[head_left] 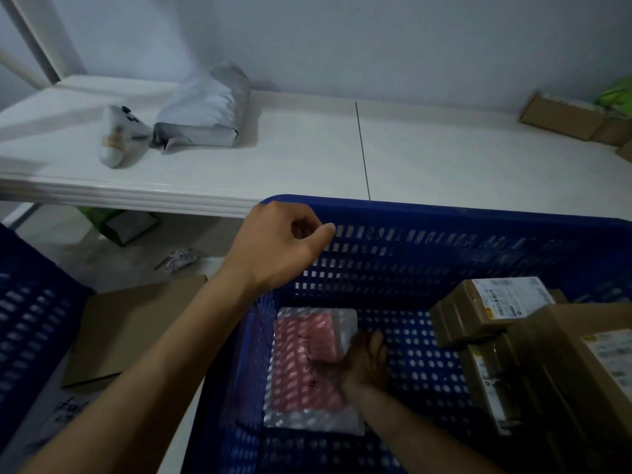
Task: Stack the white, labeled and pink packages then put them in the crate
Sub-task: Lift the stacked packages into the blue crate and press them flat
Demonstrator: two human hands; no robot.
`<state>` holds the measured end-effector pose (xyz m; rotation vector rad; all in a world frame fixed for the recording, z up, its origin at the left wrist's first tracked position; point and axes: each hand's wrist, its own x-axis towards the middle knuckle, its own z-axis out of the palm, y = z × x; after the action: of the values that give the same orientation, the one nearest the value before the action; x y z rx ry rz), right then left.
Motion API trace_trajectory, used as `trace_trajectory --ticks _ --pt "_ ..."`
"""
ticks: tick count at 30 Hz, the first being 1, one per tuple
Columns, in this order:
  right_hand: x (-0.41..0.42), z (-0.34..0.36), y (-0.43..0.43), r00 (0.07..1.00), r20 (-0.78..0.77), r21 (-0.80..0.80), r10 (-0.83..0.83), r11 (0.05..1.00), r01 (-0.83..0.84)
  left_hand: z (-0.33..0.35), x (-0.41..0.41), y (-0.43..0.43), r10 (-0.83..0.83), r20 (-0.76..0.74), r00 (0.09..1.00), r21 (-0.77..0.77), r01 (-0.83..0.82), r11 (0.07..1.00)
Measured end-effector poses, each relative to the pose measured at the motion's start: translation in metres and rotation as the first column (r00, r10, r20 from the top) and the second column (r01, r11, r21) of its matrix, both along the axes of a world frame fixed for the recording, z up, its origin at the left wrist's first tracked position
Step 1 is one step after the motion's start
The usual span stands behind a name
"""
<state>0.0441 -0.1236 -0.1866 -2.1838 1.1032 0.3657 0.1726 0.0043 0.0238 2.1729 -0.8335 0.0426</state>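
A pink package (301,364) in clear bubble wrap lies flat on the floor of the blue crate (444,213), at its left side. My right hand (364,362) reaches down into the crate and rests on the package's right edge, fingers closed around it. Whether other packages lie under the pink one is hidden. My left hand (280,244) hovers at the crate's far left corner with its fingers curled and nothing in it. Two white packages remain on the white table: a large one (205,111) and a small one (116,138).
Labeled cardboard boxes (496,306) fill the crate's right side. More brown boxes (561,118) and a green bag sit at the table's far right. A second blue crate (30,302) stands at the left, with flat cardboard (126,326) on the floor between.
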Motion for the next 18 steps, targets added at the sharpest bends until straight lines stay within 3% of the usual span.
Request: trace_trajectory --ticks 2,5,8,12,18 --pt "0.003 -0.002 -0.001 0.997 -0.065 0.022 0.035 0.999 -0.033 0.000 0.000 -0.001 -0.003 0.005 1.000 0.006 0.003 1.000" --pt "0.008 -0.015 -0.001 0.998 -0.047 0.326 -0.030 0.944 0.044 0.000 0.000 0.000 -0.006 0.009 1.000 0.006 0.006 1.000" --pt "0.013 -0.010 0.002 0.998 -0.053 0.447 -0.046 0.892 0.065 -0.002 0.002 -0.001 -0.014 0.019 1.000 0.010 0.014 1.000" --pt "0.021 -0.009 0.007 0.989 -0.089 0.456 -0.119 0.878 0.146 -0.003 0.002 -0.001 -0.020 0.029 0.999 0.019 0.019 1.000" --pt "0.038 -0.008 0.004 0.977 0.031 0.438 -0.209 0.882 0.175 -0.003 0.003 -0.001 -0.025 0.037 0.999 0.038 0.024 0.999"
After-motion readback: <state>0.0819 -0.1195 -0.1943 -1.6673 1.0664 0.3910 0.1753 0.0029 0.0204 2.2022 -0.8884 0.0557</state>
